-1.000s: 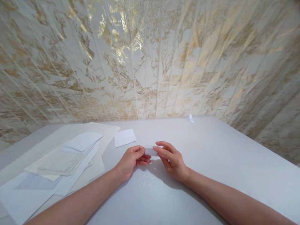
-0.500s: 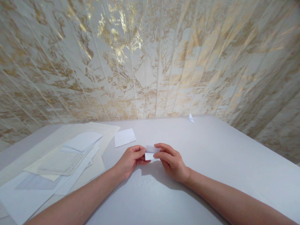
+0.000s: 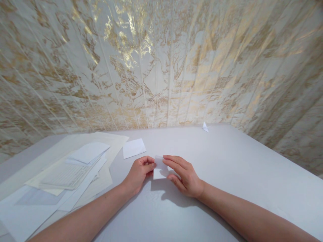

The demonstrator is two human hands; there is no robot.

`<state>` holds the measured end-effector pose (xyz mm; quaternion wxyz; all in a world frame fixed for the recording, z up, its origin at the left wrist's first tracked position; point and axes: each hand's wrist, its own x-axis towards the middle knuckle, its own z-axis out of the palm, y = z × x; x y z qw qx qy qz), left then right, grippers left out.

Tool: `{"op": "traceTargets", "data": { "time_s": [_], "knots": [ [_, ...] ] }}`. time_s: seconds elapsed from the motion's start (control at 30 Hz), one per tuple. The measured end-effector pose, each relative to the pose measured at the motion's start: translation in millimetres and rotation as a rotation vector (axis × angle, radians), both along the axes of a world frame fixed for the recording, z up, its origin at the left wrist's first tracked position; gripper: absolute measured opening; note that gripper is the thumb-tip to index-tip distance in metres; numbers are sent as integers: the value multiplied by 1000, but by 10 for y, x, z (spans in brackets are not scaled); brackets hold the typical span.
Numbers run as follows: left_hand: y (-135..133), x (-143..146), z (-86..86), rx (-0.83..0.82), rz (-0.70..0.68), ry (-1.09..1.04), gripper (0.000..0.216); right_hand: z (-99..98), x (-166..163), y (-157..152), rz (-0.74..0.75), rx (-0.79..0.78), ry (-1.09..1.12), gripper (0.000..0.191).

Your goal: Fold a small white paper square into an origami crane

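A small white piece of paper with a crease across it is held up over the middle of the table. My left hand pinches its left edge between thumb and fingers. At the paper's right edge, my right hand has its fingers stretched out and its thumb apart below them. The right fingertips touch or nearly touch the paper; whether they grip it I cannot tell.
A white square of paper lies beyond my left hand. Several overlapping sheets, some with writing, cover the table's left side. A small folded paper piece stands near the back edge of the white table, before a gold-patterned curtain.
The small paper has unfolded, its lower part now reaching further down. My right thumb has moved down and away from the fingers. The left hand keeps its pinch.
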<state>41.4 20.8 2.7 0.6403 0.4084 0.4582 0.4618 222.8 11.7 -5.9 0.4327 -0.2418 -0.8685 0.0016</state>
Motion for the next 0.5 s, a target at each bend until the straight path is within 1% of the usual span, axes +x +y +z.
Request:
{"op": "traceTargets", "data": {
  "time_s": [0.2,0.37,0.5],
  "knots": [
    [-7,3,-54,73,14,55,18,-34,-31,44,-76,32,19,45],
    [-24,4,-60,76,33,21,28,-51,-35,63,-147,94,-22,50],
    [-21,-4,-49,66,14,-28,34,-52,-27,50,-170,153,-71,51]
  ]
}}
